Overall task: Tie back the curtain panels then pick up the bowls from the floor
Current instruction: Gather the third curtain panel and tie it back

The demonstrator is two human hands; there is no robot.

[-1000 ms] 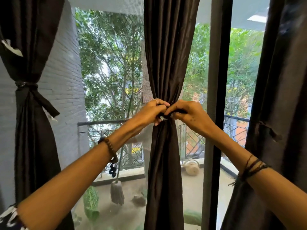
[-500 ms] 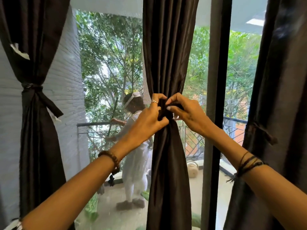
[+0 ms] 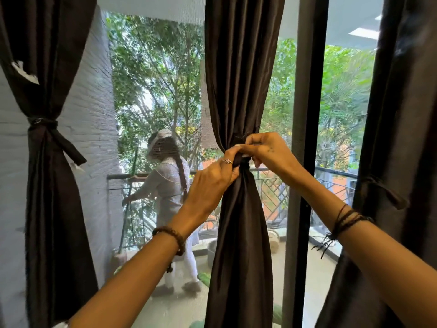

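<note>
A dark brown middle curtain panel [image 3: 241, 67] hangs in front of the window, gathered at its waist by a dark tie-back [image 3: 244, 163]. My left hand [image 3: 212, 183] grips the tie-back from the left, fingers curled round it. From the right, my right hand [image 3: 267, 152] pinches the same band at the top of the knot. The left curtain panel [image 3: 47, 185] is tied with a knotted band [image 3: 43, 123]. The right curtain panel [image 3: 397, 138] has a tie [image 3: 378, 190] at its edge. No bowls are in view.
A dark window frame post [image 3: 305, 138] stands just right of the middle panel. Beyond the mesh screen a person in white [image 3: 170, 200] walks on the balcony by the railing [image 3: 331, 171]. A grey brick wall [image 3: 94, 138] is at the left.
Both hands have shifted on the knot: the left now grips lower from the side, the right pinches over the top. The person outside has come into view and moved left.
</note>
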